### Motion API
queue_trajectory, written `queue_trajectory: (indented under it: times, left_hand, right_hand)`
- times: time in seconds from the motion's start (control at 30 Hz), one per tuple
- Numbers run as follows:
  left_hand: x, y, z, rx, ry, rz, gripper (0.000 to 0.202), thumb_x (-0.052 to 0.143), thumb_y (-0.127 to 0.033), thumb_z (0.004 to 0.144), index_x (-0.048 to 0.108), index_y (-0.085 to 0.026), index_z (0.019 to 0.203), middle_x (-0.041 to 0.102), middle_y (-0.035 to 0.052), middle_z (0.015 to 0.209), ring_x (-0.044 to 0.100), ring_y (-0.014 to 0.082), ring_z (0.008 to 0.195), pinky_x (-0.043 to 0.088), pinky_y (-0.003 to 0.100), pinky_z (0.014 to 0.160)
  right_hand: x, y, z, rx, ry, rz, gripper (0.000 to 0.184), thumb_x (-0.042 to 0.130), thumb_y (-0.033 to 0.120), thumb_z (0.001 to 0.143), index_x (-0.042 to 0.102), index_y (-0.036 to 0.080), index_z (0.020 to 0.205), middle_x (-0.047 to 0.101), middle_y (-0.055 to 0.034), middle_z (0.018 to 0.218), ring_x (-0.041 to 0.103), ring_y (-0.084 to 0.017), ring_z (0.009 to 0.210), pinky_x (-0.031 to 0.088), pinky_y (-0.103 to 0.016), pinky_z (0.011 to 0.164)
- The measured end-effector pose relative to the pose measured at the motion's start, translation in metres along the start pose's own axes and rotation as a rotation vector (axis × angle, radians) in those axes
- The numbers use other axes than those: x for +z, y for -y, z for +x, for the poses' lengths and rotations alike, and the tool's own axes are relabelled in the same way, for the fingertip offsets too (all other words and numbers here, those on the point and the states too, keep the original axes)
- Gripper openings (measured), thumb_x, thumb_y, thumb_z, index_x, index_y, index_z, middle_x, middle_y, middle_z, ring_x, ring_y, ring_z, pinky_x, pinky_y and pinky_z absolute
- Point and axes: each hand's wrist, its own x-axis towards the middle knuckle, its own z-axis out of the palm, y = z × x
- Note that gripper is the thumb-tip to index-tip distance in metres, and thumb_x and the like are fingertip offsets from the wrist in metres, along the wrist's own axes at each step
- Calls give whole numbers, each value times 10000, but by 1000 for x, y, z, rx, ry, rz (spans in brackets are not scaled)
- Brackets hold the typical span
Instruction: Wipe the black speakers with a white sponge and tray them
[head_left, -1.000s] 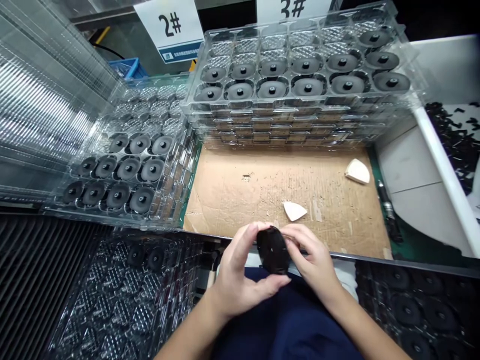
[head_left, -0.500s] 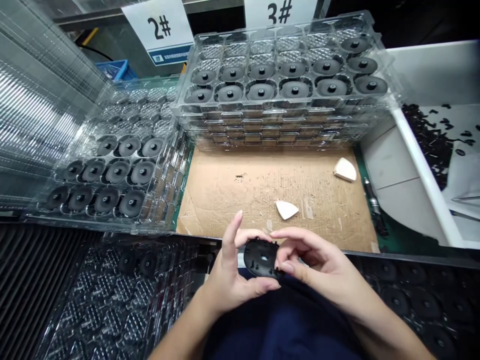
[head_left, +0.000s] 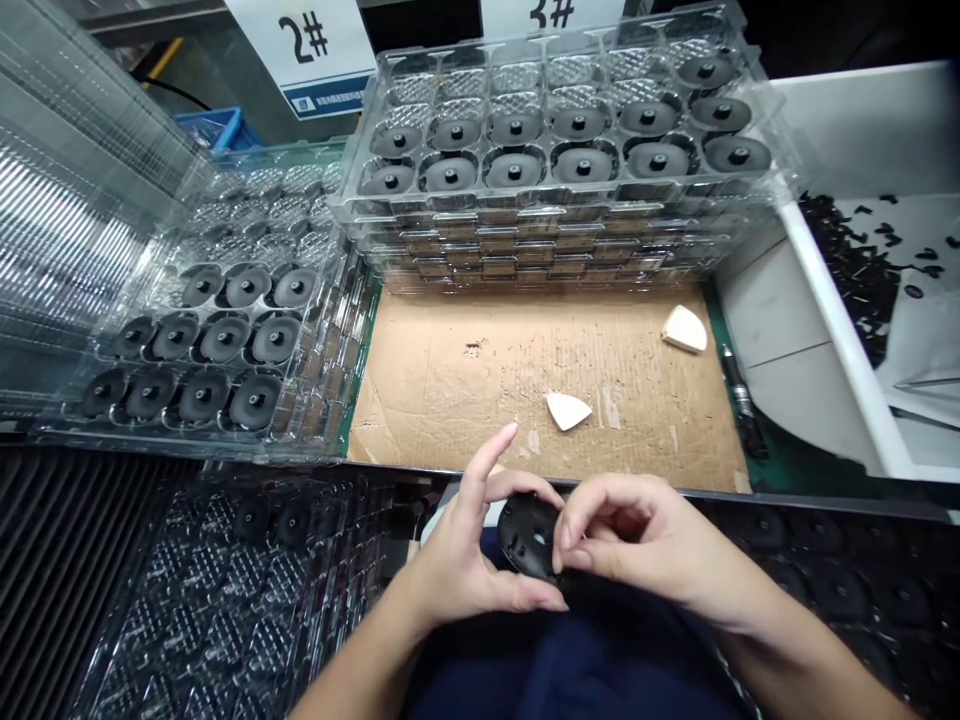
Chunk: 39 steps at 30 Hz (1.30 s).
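Observation:
A round black plastic disc (head_left: 529,535) with small holes sits between both my hands, just below the table's front edge and over my dark blue lap. My left hand (head_left: 469,560) grips its left and lower rim with thumb and fingers, the index finger sticking up. My right hand (head_left: 637,545) pinches the disc's right rim with curled fingers. Behind the hands lies a worn brown cardboard sheet (head_left: 465,385) with two white wedge-shaped pieces (head_left: 568,410) (head_left: 684,329) on it.
A stack of clear trays (head_left: 555,215) holding black discs stands at the back under a "3#" sign. A second tray stack (head_left: 225,330) is at left by "2#". Dark trays (head_left: 247,590) (head_left: 840,590) flank my lap. A white bin (head_left: 862,330) with black scraps is at right.
The disc has turned from edge-on to its holed face showing and sunk a little lower. My left index finger has lifted off it; my right fingers have curled onto its right rim.

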Motion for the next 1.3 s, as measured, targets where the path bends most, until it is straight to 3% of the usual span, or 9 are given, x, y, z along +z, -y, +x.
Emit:
queue_trajectory:
  times: [0.13,0.4,0.53,0.67,0.83,0.93,1.07,1.17,1.3]
  left_hand:
    - [2,8,2,131,-54,69,1027,761,-441,643,130,-331,1446,633,70,1107,599,215,1002,435,369,939]
    - [7,9,4,262,-88,187,996,755,-403,671,145,-275,1448,611,87,1161,589,193,1039,449,327,952]
    - [7,4,-1,197,-75,197,922,718,-421,712,166,-317,1442,601,74,1198,576,207,1085,434,343,977]
    - [8,3,-8,-41,89,242,722,579,-529,788,276,-338,1415,620,66,1232,574,240,1127,413,356,1000]
    - [23,9,-3,-160,264,259,596,400,-595,848,365,-339,1385,707,30,1108,675,206,865,522,292,806]
    - [35,14,5,-140,268,414,460,487,-491,860,455,-383,1306,715,-15,1091,688,175,863,522,266,843]
    - [45,18,16,-10,452,605,440,526,-329,870,441,-445,1286,703,-70,1125,693,115,915,520,194,845]
    - [54,16,23,98,530,651,464,537,-279,862,441,-455,1281,707,-90,1115,695,90,911,513,148,814]
    - [63,11,29,179,565,680,437,575,-275,835,499,-438,1234,725,-97,1066,703,93,883,509,130,791]
  right_hand:
    - [2,-11,-11,-28,-176,-19,70,760,259,727,718,230,775,702,7,727,642,-88,658,486,-155,607]
    - [-4,-26,-40,-340,-438,-388,109,624,199,843,698,278,856,642,10,761,603,-96,656,470,-160,545]
    - [-3,-27,-43,-515,-392,-669,200,577,178,877,650,241,1052,609,-32,912,586,-110,766,466,-184,591]
    - [3,-31,-41,-693,-396,-943,308,483,385,938,695,164,976,609,-32,701,541,-126,652,431,-266,628]
    - [-42,-66,-78,-290,-690,-893,451,421,481,942,694,198,721,630,-4,654,581,-110,639,459,-237,638]
    - [-97,-106,-149,6,-1061,-881,347,465,395,945,663,158,788,661,-29,799,625,-134,767,501,-276,721]
    - [-149,-166,-264,491,-1466,-790,213,528,334,924,612,155,1003,619,-55,1044,603,-166,919,509,-362,823]
    - [-162,-209,-314,729,-1545,-691,223,529,324,925,592,168,1071,598,-65,1096,597,-167,931,515,-359,814]
    - [-168,-249,-319,784,-1540,-623,248,538,333,920,584,159,1091,600,-64,1089,603,-168,918,523,-357,798]
